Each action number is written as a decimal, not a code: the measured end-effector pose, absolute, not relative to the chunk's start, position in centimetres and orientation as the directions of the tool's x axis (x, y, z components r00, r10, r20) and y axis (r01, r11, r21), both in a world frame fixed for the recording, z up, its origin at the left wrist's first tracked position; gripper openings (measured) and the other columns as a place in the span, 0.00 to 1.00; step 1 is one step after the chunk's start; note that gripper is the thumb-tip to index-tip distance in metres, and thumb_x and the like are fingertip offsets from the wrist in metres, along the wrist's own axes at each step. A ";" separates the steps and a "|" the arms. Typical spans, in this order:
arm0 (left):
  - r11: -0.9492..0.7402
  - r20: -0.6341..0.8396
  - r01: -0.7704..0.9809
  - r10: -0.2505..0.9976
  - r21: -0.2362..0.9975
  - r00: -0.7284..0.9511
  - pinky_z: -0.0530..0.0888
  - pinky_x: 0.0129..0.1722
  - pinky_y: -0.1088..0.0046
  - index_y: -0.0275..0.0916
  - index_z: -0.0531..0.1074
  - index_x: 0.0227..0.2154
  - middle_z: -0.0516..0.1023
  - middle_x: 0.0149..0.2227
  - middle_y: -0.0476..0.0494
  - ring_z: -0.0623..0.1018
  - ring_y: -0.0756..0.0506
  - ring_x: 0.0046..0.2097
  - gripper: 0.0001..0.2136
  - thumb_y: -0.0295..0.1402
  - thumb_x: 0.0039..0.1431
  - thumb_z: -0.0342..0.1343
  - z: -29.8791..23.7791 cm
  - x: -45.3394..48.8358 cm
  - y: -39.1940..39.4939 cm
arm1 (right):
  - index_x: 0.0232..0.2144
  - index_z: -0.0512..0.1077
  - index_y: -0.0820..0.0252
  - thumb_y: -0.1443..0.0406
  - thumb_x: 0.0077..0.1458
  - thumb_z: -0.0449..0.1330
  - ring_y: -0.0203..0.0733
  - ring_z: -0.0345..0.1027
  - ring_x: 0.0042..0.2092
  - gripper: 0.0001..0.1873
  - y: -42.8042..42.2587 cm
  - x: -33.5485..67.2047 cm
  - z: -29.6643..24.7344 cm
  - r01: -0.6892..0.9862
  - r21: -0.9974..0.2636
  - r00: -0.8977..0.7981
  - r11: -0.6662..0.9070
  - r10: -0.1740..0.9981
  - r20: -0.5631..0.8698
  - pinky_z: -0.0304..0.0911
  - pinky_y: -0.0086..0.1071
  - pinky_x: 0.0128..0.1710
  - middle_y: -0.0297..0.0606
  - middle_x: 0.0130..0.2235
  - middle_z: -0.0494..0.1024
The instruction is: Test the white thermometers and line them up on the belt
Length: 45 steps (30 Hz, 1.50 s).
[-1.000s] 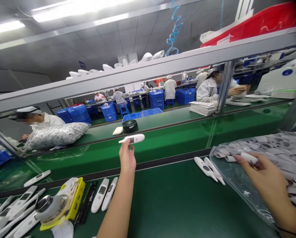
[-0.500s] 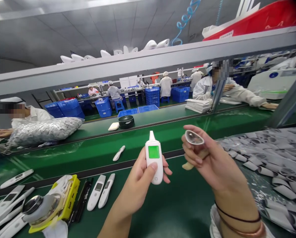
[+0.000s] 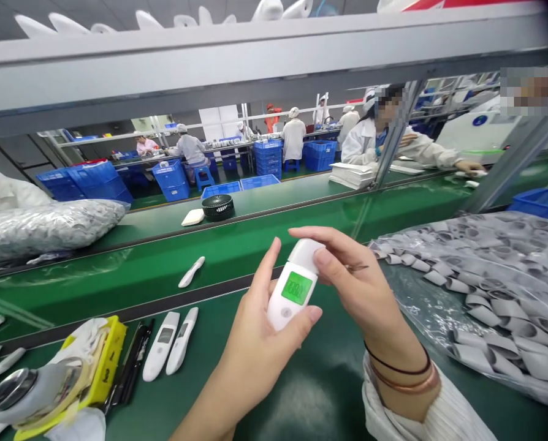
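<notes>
A white ear thermometer (image 3: 285, 311) with a lit green screen lies tilted in my left hand (image 3: 255, 349), which is closed around its lower body. Fingers and thumb of my right hand (image 3: 357, 288) grip a white thermometer cap (image 3: 304, 253). The cap sits over the probe end, hiding the tip; whether it is fully seated I cannot tell. Two more white thermometers (image 3: 162, 346) lie side by side on the green bench, left of my hands. Farther back, another slim white thermometer (image 3: 192, 272) rests on the green belt.
At right, a clear plastic bag (image 3: 490, 294) spills many white caps. A yellow tray (image 3: 103, 361) with cloths and a bottle (image 3: 35, 392) stands at left, beside black pens (image 3: 131, 361). A metal shelf (image 3: 209, 61) crosses above. Co-workers sit beyond the belt.
My right hand has moved left, bringing the cap onto the thermometer's probe end. The thermometer now tilts to the right, and digits show on its screen. The camera view has tipped downward.
</notes>
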State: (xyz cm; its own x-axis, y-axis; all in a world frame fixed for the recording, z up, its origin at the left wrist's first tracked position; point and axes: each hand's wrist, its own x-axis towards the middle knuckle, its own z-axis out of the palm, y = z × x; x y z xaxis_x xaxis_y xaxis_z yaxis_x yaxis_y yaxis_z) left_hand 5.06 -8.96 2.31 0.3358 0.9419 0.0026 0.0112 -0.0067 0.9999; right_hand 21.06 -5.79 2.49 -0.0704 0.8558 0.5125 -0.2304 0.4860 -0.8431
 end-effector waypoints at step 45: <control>-0.075 0.076 -0.014 0.941 0.997 0.330 0.68 0.23 0.78 0.58 0.53 0.71 0.75 0.30 0.50 0.68 0.51 0.24 0.39 0.41 0.60 0.65 2.4 5.0 -9.6 | 0.43 0.80 0.53 0.56 0.62 0.63 0.35 0.66 0.27 0.12 -6.8 20.6 2.6 0.030 -0.809 0.185 0.587 0.792 0.582 0.63 0.27 0.24 0.35 0.32 0.77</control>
